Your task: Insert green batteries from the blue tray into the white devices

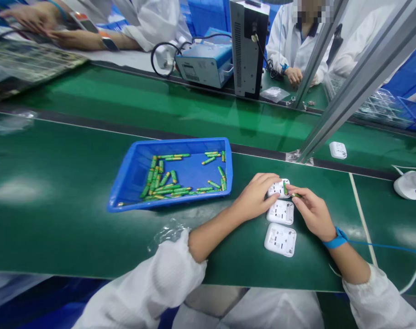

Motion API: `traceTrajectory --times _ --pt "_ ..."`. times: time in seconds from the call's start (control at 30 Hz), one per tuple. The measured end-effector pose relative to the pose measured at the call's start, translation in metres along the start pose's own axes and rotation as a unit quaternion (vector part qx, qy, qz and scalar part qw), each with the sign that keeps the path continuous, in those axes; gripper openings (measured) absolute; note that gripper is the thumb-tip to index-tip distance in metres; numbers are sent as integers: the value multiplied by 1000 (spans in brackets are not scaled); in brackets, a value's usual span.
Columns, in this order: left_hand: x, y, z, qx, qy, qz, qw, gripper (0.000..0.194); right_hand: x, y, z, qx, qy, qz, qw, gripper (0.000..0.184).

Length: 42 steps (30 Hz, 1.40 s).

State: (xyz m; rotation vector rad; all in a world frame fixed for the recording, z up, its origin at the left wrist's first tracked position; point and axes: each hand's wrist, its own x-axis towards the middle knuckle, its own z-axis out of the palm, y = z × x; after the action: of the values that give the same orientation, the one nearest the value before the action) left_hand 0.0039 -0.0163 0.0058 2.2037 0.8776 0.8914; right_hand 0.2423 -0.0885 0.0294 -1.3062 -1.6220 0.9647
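White devices (281,211), three; two hands (255,197) on one.

Both arms wore white lab-coat sleeves with gathered cuffs pushed up the forearms. Left hand (254,198) bare, no glove. Right hand (313,212) bare too, blue wrist strap (336,239) with a thin blue cord (386,247) trailing off.

A grey machine (248,45) stands beyond the conveyor (57,192).

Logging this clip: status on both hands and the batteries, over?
Left hand steadies top white device. Right hand pinches green battery at it. Two more devices below; blue tray of batteries left. Nothing blocking.
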Motion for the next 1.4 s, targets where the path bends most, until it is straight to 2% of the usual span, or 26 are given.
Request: traceTrajectory --times 0.13,0.27,0.47,0.57,0.67,0.8,0.97,1.07,1.17,1.23,1.4 --pt "0 -1 0 1 1 9 1000 39 -2 2 -8 -39 3 -19 999 21" --pt "-1 -3 0 2 2 5 1000 40 -1 3 -14 -115 -30 -61 991 18" --pt "-1 -6 4 0 16 9 1000 40 2 4 -13 -211 -54 -116 969 25" --pt "-1 -7 4 1 25 7 1000 39 4 4 -11 -225 -69 -131 963 27" --pt "0 -7 4 5 19 -8 1000 39 7 8 -9 -192 -37 -120 973 25" --pt "1 -8 4 2 -3 -7 1000 41 14 14 -9 -136 65 -82 985 23" --pt "4 -10 6 -2 -16 -4 1000 43 22 16 -7 -68 88 -30 993 30" --pt "5 -10 6 -5 -14 -9 1000 42 25 18 -1 -45 109 -9 993 27" --pt "6 -11 8 -4 -9 -15 1000 43 28 18 4 -67 124 -8 990 23" --pt "7 -11 9 -2 -6 -21 1000 43 30 18 5 -108 122 -31 986 20" --pt "7 -11 11 -4 6 -35 999 42 26 17 2 -206 75 -89 972 27"
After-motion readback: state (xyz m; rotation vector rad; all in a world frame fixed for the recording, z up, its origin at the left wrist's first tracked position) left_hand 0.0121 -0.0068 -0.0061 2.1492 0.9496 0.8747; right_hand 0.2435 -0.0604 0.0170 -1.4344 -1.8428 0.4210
